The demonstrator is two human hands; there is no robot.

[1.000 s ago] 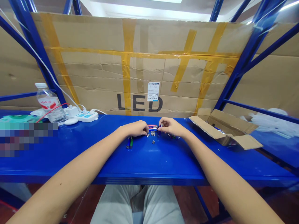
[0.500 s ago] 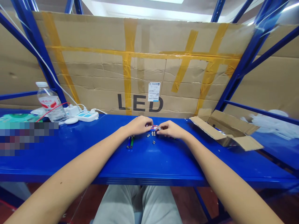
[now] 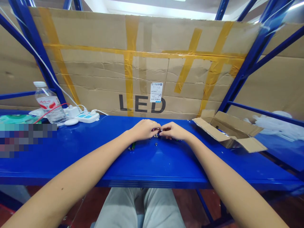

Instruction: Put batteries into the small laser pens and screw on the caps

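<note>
Just in front of the cardboard wall, my two hands meet at the fingertips over a cluster of small parts. My left hand (image 3: 145, 129) is closed, its fingers curled over something reddish and shiny that is mostly hidden. My right hand (image 3: 174, 130) pinches a small silver piece at the left hand's fingertips; its exact kind is too small to tell. Several small round silver pieces (image 3: 156, 136) sit under the fingers, and one loose silver piece (image 3: 156, 144) lies closer to me. Beside my left wrist lie a green tube (image 3: 133, 146) and a dark blue one (image 3: 129, 148), partly covered.
An open cardboard box (image 3: 234, 128) stands on the blue table (image 3: 152, 164) at right. At left are a plastic bottle (image 3: 49, 103), a white power strip (image 3: 87, 117) and a white rounded object (image 3: 71, 122). A large cardboard sheet (image 3: 104, 72) closes off the back.
My left hand has moved right and now covers the reddish parts that showed between the hands. My right fingertips have come together with the left ones.
</note>
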